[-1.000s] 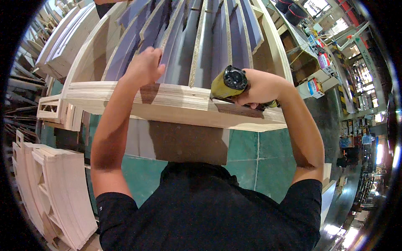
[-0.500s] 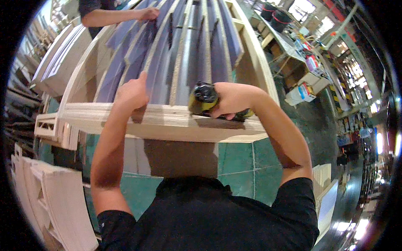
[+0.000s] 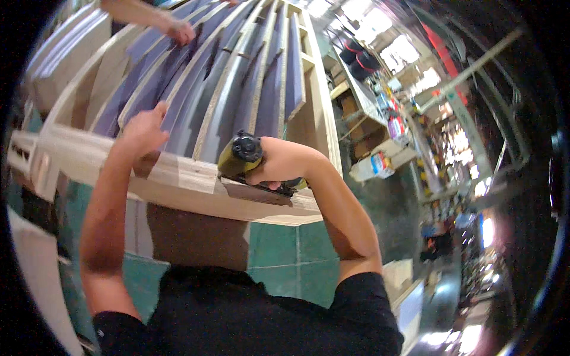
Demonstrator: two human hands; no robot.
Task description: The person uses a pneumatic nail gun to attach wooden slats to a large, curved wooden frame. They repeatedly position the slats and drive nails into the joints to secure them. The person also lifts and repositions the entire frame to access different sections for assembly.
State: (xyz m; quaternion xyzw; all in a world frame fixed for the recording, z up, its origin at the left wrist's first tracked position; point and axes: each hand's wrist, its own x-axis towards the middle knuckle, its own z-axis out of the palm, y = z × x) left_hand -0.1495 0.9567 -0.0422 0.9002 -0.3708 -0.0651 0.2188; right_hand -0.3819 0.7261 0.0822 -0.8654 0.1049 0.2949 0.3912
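In my right hand (image 3: 282, 161) is a yellow-green and black nail gun (image 3: 242, 153), pressed against the front rail (image 3: 190, 173) of a large pale wooden frame. My left hand (image 3: 142, 133) closes over the near end of one of the upright panels (image 3: 184, 121), just behind that rail, with a finger stretched along its edge. Several such purple-grey panels with pale chipboard edges run lengthwise inside the frame, side by side. The nail gun's nose is hidden from sight.
A co-worker's hand (image 3: 181, 32) is over the panels at the far left. Stacked pale boards (image 3: 71, 50) stand beyond the frame's left side. To the right, a workbench (image 3: 356, 80) holds black buckets (image 3: 362, 64); a white container (image 3: 374, 167) sits by its near end.
The whole view has swung, so the frame and my arms appear farther left. The co-worker's hand has moved nearer along the panels. Both my hands keep their places at the rail.
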